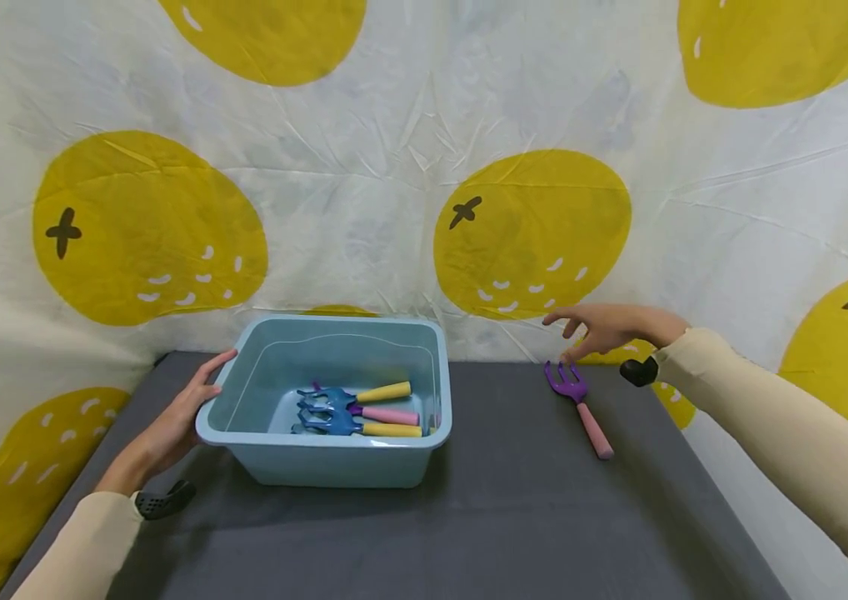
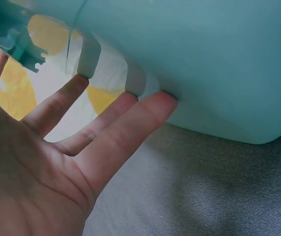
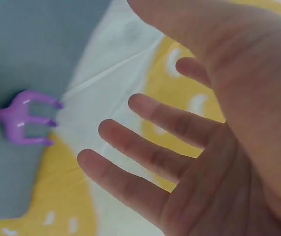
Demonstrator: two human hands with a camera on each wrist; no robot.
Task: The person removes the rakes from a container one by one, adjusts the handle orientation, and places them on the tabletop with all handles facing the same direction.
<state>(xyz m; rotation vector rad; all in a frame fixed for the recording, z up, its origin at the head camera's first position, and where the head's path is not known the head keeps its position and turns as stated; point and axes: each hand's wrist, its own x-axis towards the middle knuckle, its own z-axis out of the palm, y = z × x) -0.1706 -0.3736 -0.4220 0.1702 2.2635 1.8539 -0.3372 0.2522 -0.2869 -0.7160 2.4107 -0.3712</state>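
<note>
Purple plastic is catching the light over at three o'clock: a three-pronged fork (image 1: 572, 388) with a chunky matte pink handle is lying on the dark grey, woven-looking desk (image 1: 499, 517). Key bit, imo (going by the head view): it's sitting at roughly six o'clock from the bare right-hand grip (image 1: 607, 323), prongs pointing toward eleven, long axis running down to five. So the handle is facing away from those fingers, and any pickup is probably depending on dropping down past the prongs.

Right-hand grip is hanging wide, fingers spread and fairly straight, holding nothing; the wrist view is showing a clear gap between the fingers and the prongs. The left-hand grip (image 1: 177, 417) is way farther off, over at nine o'clock, also opened out, its straight fingertips touching the side of a pale blue, smooth plastic tub (image 1: 334, 467) with rounded corners and a rolled rim.

Inside that, a glossy blue fork with a yellow handle (image 1: 386, 392) is lying beside a pink handle (image 1: 390, 415), with a second yellow handle (image 1: 391, 430) nearest six o'clock. Behind everything, wrinkly white fabric (image 1: 364, 217) is hanging, printed with big yellow fruit.
</note>
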